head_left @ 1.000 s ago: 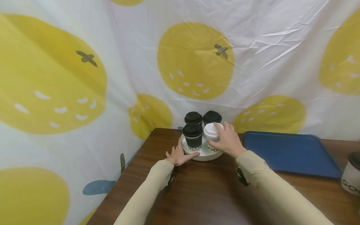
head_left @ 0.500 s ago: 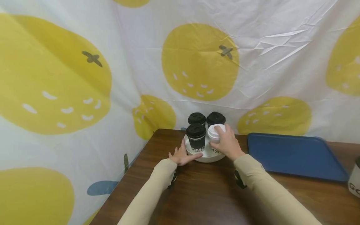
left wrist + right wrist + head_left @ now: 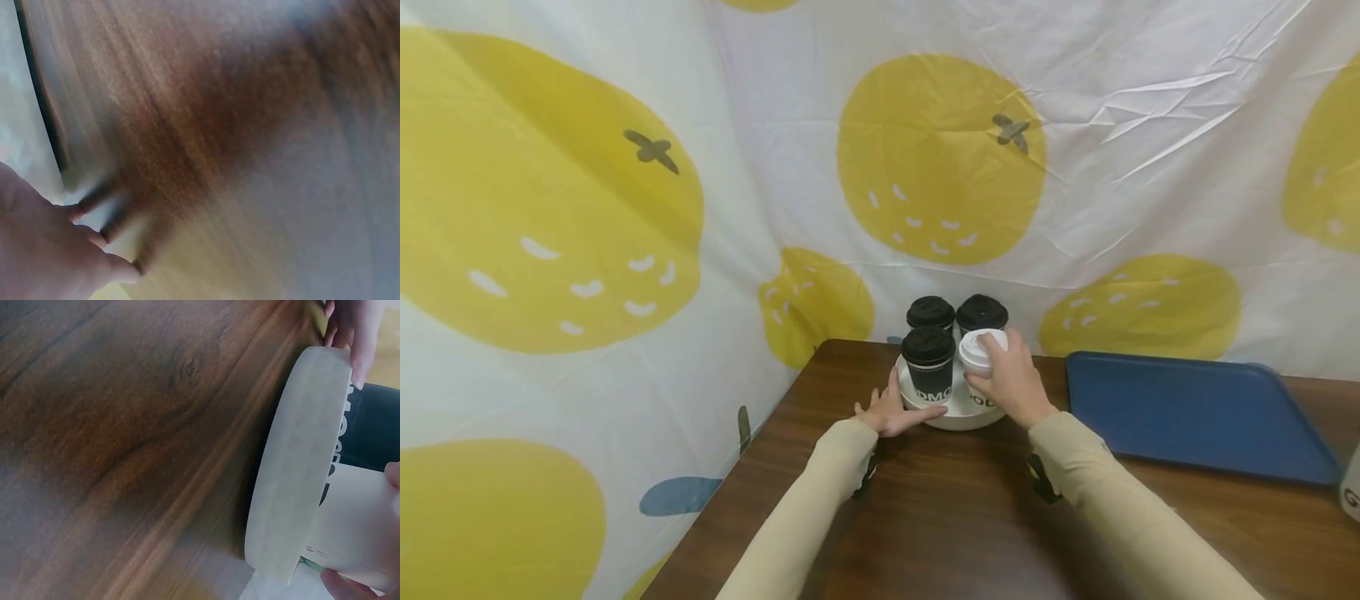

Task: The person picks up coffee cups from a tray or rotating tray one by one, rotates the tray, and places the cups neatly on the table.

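Note:
A round white tray (image 3: 958, 422) with a raised rim bears several lidded paper cups. My right hand (image 3: 1015, 385) grips the white cup (image 3: 974, 357) at the tray's front right, thumb on its near side and fingers over the far side. In the right wrist view the white cup (image 3: 353, 519) stands with its base inside the rim. My left hand (image 3: 891, 412) touches the tray's front left with spread fingers, its thumb along the rim beside a black cup (image 3: 929, 377). The left wrist view shows that hand's fingers (image 3: 94, 234) extended low over the table.
Two more black-lidded cups (image 3: 930, 312) (image 3: 982, 312) stand behind on the tray. A blue rectangular tray (image 3: 1195, 417) lies to the right on the brown wooden table (image 3: 955, 517). Another cup (image 3: 1351, 492) is cut off at the right edge. A fruit-print curtain (image 3: 940, 158) hangs behind.
The view has shifted slightly, so everything sits a little further right in it. My right fingers have closed more snugly round the white cup. My left hand stays at the round tray's rim.

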Demonstrator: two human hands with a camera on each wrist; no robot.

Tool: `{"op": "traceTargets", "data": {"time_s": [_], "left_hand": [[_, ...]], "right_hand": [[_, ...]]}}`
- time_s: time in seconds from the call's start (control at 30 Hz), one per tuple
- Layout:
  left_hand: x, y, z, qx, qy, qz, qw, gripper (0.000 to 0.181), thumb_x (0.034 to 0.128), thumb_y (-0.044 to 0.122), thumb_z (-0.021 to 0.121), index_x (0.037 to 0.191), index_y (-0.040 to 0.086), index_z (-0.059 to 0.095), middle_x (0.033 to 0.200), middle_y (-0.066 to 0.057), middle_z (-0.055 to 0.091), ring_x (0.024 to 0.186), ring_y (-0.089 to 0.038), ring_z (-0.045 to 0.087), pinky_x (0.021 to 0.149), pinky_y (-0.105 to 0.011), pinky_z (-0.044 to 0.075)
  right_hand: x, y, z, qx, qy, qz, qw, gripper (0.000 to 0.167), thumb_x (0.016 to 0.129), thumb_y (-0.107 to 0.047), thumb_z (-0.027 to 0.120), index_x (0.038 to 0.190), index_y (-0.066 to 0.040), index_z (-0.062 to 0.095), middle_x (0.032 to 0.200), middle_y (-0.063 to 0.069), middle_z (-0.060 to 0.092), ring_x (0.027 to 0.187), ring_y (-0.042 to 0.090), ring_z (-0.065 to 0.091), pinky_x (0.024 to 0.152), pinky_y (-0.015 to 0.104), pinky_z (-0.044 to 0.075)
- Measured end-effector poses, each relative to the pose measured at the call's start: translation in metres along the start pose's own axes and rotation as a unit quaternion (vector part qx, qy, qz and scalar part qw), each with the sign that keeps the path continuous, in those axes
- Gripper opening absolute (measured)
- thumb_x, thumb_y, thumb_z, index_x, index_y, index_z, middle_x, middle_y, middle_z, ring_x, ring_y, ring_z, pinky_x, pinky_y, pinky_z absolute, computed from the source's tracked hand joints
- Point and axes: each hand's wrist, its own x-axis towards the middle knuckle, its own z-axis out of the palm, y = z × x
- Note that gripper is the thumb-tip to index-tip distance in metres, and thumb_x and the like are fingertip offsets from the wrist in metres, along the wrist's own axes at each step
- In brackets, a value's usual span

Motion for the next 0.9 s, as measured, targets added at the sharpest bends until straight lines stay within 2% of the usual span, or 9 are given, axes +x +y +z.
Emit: {"op": "traceTargets", "data": {"time_s": [0.47,0.67,0.9], "left_hand": [[0.0,0.0,-0.001,0.004,-0.003,-0.003,1.0,0.135,0.0732,0.092,0.055,0.167,0.022,-0.01,0.175,-0.012,0.017,0.163,-0.041,0.014,0.125,-0.072,0.011],[-0.001,0.001,-0.001,-0.012,-0.001,0.001,0.9999,0.138,0.0704,0.093,0.059,0.167,0.021,-0.008,0.174,-0.015,0.02,0.162,-0.042,0.014,0.124,-0.073,0.01],[0.001,0.001,-0.001,-0.016,-0.009,0.0,0.9998,0.138,0.0713,0.092,0.058,0.167,0.021,-0.012,0.175,-0.014,0.015,0.163,-0.042,0.012,0.125,-0.072,0.007]], "right_hand": [[-0.003,-0.001,-0.002,0.005,0.026,-0.029,0.9992,0.059,0.082,-0.025,0.084,0.133,-0.008,0.059,0.141,0.032,0.044,0.12,0.053,0.053,0.082,0.066,0.057],[-0.003,-0.004,-0.007,0.001,0.04,-0.042,0.9983,0.059,0.082,-0.026,0.084,0.133,-0.009,0.059,0.142,0.031,0.044,0.118,0.052,0.054,0.079,0.065,0.058],[-0.005,-0.007,-0.014,-0.001,0.052,-0.058,0.997,0.06,0.08,-0.025,0.086,0.132,-0.009,0.06,0.141,0.031,0.045,0.116,0.052,0.055,0.076,0.065,0.058]]}}
